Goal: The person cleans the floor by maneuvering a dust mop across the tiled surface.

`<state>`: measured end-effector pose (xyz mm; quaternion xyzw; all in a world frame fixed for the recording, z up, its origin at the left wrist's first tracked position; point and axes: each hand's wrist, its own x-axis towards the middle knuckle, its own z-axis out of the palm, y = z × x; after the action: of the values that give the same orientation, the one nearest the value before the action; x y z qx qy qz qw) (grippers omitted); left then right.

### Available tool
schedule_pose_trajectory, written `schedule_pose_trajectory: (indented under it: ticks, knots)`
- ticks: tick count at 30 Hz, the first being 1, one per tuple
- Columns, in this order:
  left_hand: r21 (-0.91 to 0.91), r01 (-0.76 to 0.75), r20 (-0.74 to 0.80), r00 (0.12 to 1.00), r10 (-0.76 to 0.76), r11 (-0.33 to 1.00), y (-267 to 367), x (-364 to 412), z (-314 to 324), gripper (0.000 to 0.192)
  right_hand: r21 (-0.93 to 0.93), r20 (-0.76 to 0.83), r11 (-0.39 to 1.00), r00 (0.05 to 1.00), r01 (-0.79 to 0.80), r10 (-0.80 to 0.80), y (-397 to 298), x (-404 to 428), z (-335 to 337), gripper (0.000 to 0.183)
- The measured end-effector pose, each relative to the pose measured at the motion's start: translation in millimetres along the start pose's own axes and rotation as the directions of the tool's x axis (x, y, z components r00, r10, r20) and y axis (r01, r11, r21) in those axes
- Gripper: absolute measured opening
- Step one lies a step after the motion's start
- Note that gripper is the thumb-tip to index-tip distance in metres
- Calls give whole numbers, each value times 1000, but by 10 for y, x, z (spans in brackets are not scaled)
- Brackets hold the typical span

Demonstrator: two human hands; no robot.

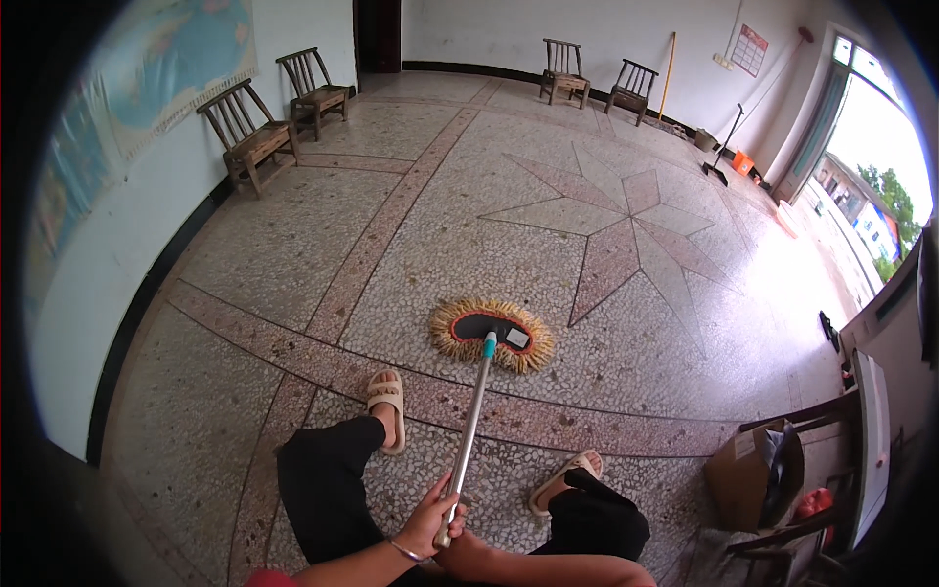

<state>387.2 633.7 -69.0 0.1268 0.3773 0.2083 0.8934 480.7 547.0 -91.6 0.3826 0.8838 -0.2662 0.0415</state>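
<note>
A mop [493, 334] with a fringed yellow-tan head and a dark oval back rests on the speckled terrazzo floor ahead of me. Its metal pole [472, 418], with a teal collar at the head, slants down towards my body. My left hand [429, 515], with a bracelet at the wrist, grips the pole close to its lower end. From the right, my right forearm crosses in beneath the left wrist. Only the wrist side of my right hand [458, 550] shows beside the pole's end; its fingers are hidden or cannot be told apart. My sandalled feet stand either side of the pole.
Wooden chairs [257, 139] line the left wall; others [565, 77] stand at the back. A long-handled dustpan [715, 172], an orange container [742, 163] and a bucket [706, 139] sit near the open doorway. At right, a cardboard box [748, 477] stands beside wooden furniture.
</note>
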Motion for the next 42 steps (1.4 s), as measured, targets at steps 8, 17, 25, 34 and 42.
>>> schedule_pose_trajectory:
  ticks: [8, 17, 25, 34, 42]
  knots:
    - [-179, 58, -2, 998, -59, 982, -83, -665, -90, 53, -1, 176, 998, 982, 68, -66, -296, -314, 145, 24]
    - [-146, -232, -17, 973, 232, 962, 66, 611, 258, 39, -68, 209, 996, 975, -62, 75, -323, -322, -39, 20]
    - [-235, -169, -35, 986, 165, 957, -634, -308, 199, 49, -164, 226, 986, 974, 12, 26, -449, -529, 45, 20]
    - [-417, -30, -98, 995, -12, 909, -477, -1369, 341, 33, -87, 330, 991, 942, 98, -65, -527, -541, -23, 22]
    - [-327, -309, -116, 951, 286, 893, -119, -83, 292, 22, -103, 109, 990, 990, 97, -86, -404, -431, 103, 17]
